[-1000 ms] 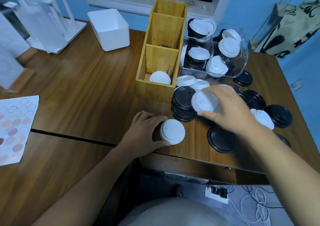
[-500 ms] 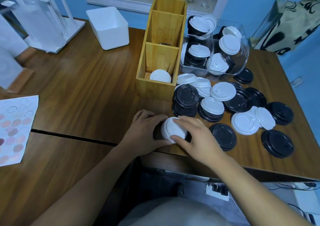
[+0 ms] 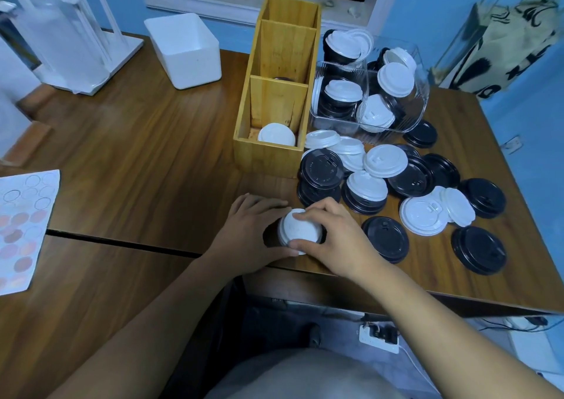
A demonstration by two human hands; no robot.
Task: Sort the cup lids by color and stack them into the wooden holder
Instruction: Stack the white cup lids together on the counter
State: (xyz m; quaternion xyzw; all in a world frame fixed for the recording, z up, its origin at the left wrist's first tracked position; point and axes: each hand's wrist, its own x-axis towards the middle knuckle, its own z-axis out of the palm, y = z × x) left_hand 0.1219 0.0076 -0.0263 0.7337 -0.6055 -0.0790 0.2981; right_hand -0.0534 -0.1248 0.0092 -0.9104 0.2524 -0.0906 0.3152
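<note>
Squaring a white lid (image 3: 300, 230) at the table (image 3: 152, 154) edge: left hand (image 3: 247, 230) grips its side, right hand (image 3: 338, 240) curls fingers (image 3: 317, 208) over it; best to align rims before pressing.

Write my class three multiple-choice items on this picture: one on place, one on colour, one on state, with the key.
1. The clear container stands where, from the wooden holder? A) left of it B) right of it C) inside it
2. The lid in the holder's nearest compartment is: A) white B) black C) brown
3. The left hand and right hand are: A) flat and apart B) inside the holder C) both gripping a white lid
Key: 1 B, it stands beside the holder's right wall. 2 A, a white disc shows there. 3 C, both hands' fingers curl round it.
</note>
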